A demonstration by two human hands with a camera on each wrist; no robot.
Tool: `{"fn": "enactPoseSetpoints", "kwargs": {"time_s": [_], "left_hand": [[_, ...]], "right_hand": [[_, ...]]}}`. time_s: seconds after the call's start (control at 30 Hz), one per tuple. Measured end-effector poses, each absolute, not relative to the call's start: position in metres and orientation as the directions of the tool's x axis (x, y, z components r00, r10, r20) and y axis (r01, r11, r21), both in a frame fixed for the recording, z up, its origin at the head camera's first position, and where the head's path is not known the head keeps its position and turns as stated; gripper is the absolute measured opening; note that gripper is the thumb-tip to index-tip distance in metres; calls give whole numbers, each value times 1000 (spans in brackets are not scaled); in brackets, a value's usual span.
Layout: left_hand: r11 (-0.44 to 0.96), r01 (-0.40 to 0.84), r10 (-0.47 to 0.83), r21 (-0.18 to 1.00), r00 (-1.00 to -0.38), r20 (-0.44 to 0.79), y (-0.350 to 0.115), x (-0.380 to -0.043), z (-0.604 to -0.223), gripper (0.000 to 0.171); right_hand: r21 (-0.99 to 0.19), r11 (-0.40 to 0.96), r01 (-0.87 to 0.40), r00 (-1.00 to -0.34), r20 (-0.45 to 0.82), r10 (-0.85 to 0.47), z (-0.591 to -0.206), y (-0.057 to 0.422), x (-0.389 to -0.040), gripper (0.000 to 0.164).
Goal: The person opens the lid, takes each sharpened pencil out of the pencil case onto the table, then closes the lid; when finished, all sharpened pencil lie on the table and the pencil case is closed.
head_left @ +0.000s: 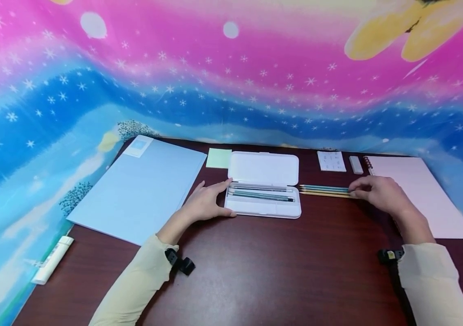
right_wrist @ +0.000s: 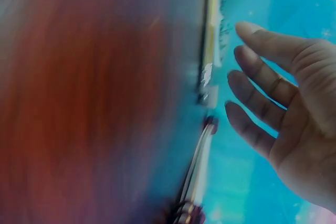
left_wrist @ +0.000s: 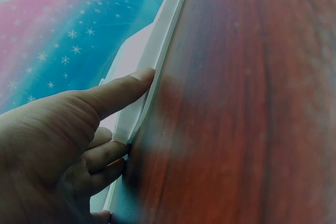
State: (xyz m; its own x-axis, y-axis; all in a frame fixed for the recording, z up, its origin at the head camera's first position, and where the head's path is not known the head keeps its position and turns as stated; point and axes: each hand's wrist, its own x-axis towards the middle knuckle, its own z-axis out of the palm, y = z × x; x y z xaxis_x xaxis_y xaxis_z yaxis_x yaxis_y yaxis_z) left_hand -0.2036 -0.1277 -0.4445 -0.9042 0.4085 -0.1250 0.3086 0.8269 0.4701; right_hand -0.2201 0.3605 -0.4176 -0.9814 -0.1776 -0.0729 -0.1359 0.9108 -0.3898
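Observation:
An open white pencil case (head_left: 263, 209) lies on the table with its lid (head_left: 263, 168) tipped back and several pencils (head_left: 261, 194) inside. My left hand (head_left: 204, 202) holds the case by its left end, the thumb along the front edge and the other fingers at the side and back. In the left wrist view that thumb (left_wrist: 126, 92) lies against the case's white edge. Right of the case lies a row of several pencils (head_left: 323, 190). Over their far right ends is my right hand (head_left: 378, 192); the right wrist view shows its fingers spread, apart from the pencils.
A large pale blue folder (head_left: 142, 190) lies left, with a white tube (head_left: 54, 260) at the table's left edge. Green sticky notes (head_left: 218, 158), a small printed pad (head_left: 331, 161), an eraser (head_left: 355, 165) and a pink spiral notebook (head_left: 427, 194) lie along the back and right.

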Motion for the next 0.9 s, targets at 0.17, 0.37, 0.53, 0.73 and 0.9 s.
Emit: {"fn": "enactPoseSetpoints", "kwargs": {"time_s": [0.17, 0.37, 0.53, 0.73, 0.9], "left_hand": [[830, 306, 404, 467, -906, -125, -128, -204, -444, 104], [826, 312, 407, 470, -907, -112, -129, -204, -445, 104], [822, 324, 417, 468, -902, -109, -129, -204, -446, 104], [829, 319, 410, 460, -905, -111, -128, -206, -445, 105], [825, 314, 408, 470, -906, -112, -129, -203, -446, 104]], "right_hand": [[-441, 871, -214, -972, 12, -233, -408, 337, -220, 19], [-476, 835, -275, -953, 22, -302, -402, 294, -221, 20], [-489, 808, -328, -928, 5, -373, -406, 257, -220, 15], [-494, 775, -395, -873, -60, -484, -410, 220, -221, 18], [-440, 790, -428, -851, -100, -516, -413, 198, -221, 17]]}}
